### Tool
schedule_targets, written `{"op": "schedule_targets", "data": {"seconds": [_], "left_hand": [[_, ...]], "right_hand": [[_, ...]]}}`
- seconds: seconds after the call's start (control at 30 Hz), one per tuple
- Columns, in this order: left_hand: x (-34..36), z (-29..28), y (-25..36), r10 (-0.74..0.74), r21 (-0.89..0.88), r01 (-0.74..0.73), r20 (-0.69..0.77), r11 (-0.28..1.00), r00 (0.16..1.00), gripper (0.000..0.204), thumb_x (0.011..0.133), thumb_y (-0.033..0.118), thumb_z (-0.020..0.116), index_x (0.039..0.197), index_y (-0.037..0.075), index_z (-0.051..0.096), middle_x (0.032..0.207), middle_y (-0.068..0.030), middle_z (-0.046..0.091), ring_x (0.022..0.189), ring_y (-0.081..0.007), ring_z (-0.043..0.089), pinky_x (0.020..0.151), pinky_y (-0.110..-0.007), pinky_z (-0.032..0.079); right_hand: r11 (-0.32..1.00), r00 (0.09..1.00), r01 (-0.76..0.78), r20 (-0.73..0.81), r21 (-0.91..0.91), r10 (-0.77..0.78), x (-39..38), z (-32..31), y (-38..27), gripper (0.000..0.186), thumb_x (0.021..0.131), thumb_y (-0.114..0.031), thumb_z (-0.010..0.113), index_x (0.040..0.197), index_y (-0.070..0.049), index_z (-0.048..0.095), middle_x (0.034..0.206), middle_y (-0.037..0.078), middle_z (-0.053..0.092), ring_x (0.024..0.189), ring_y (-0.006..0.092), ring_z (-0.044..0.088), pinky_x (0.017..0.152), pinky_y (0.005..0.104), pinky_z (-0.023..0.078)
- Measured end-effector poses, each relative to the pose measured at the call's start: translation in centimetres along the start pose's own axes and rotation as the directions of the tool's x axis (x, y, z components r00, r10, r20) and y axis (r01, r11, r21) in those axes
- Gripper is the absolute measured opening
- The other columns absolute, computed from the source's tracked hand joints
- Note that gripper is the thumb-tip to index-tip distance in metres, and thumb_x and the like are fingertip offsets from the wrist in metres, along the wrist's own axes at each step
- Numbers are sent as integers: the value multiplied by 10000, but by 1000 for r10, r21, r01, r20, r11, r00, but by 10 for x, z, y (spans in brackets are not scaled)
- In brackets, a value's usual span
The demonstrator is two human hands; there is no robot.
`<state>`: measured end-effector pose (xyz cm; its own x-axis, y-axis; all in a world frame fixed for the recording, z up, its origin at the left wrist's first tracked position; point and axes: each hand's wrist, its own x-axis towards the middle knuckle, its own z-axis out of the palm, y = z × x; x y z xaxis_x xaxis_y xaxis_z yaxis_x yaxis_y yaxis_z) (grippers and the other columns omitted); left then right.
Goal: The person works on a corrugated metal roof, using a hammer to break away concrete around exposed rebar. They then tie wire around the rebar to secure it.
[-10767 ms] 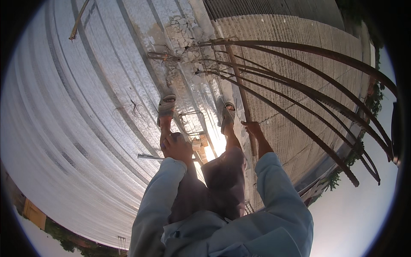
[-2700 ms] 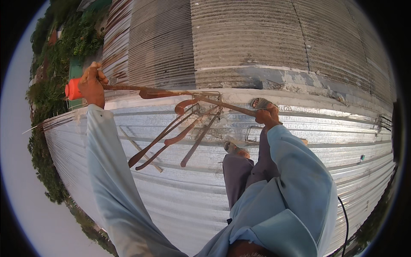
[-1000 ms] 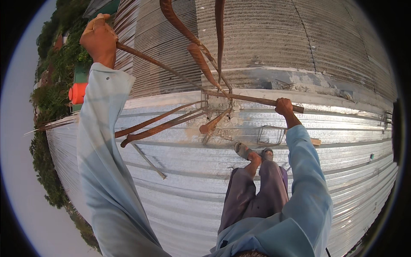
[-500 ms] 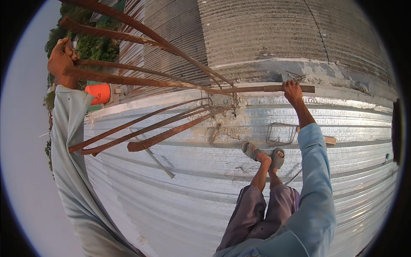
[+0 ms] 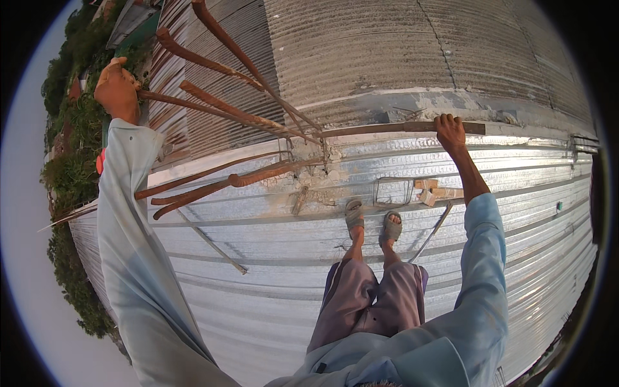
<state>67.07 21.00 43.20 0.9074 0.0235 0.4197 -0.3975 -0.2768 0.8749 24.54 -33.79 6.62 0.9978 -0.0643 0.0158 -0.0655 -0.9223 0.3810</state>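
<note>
Rusty ribbed rebar rods (image 5: 213,106) rise from a rough concrete stub (image 5: 316,155) at the roof's edge, their upper ends spread toward the upper left. My left hand (image 5: 118,89), arm stretched far out, is closed around the end of one rod in this cluster. To the right, my right hand (image 5: 451,131) is wrapped over a long brown metal bar (image 5: 387,128), near its far right end. The bar lies almost level and its left end meets the rods' base. More bent rebar rods (image 5: 219,184) lean out to the lower left, beside my left sleeve.
I stand in sandals (image 5: 391,227) on shiny corrugated metal roofing (image 5: 271,284). Near my feet lie a bent wire frame (image 5: 393,191), wood pieces (image 5: 438,192) and a thin metal rod (image 5: 213,242). Beyond the ledge is a grey corrugated roof (image 5: 361,45); trees (image 5: 61,161) show left.
The view has shifted, and my feet stand farther apart and more to the left. My sleeve now mostly hides the orange bucket. Both hands keep their grips.
</note>
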Motion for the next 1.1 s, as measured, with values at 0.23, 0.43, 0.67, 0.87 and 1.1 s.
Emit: {"op": "schedule_targets", "data": {"seconds": [0.23, 0.43, 0.67, 0.87, 1.1], "left_hand": [[3, -6, 30, 39, 109, -47, 80, 993, 996, 300, 1017, 256, 594, 967, -3, 738, 586, -21, 579, 487, -118, 540, 482, -319, 448], [-28, -23, 86, -10, -74, 34, 303, 997, 953, 300, 1024, 274, 573, 948, 34, 737, 567, -4, 545, 489, -101, 507, 472, -311, 407], [-12, -26, 53, -179, 62, 169, 243, 984, 953, 318, 984, 345, 654, 971, 39, 742, 612, -3, 561, 553, -107, 542, 552, -309, 443], [-13, -42, 57, -215, -56, 254, 381, 966, 899, 381, 907, 404, 760, 1018, 39, 744, 697, -21, 637, 645, -125, 602, 668, -346, 515], [-10, -65, 42, -81, -6, 109, 623, 994, 778, 380, 914, 437, 745, 913, 57, 738, 813, -43, 701, 785, -156, 629, 795, -370, 518]], "right_hand": [[960, 929, -281, 249, -6, 273, -160, -134, 24, 53, 856, -124, 636, 903, -107, 653, 856, 56, 646, 873, 255, 668, 737, 464, 518], [705, 469, -706, 703, -66, 535, -322, -294, -54, 226, 862, -259, 716, 936, -45, 734, 890, 168, 755, 856, 348, 750, 765, 482, 588], [362, 44, -914, 841, -184, 539, -471, -386, -194, 371, 734, -331, 863, 951, -47, 765, 952, 179, 763, 932, 363, 742, 836, 468, 581], [83, -289, -919, 803, -385, 521, -530, -420, -321, 350, 724, -329, 843, 899, -36, 766, 971, 176, 762, 957, 361, 743, 838, 460, 593], [-95, -456, -880, 768, -466, 449, -539, -459, -461, 340, 714, -327, 849, 872, -40, 759, 926, 151, 752, 899, 328, 734, 794, 439, 578]]}}
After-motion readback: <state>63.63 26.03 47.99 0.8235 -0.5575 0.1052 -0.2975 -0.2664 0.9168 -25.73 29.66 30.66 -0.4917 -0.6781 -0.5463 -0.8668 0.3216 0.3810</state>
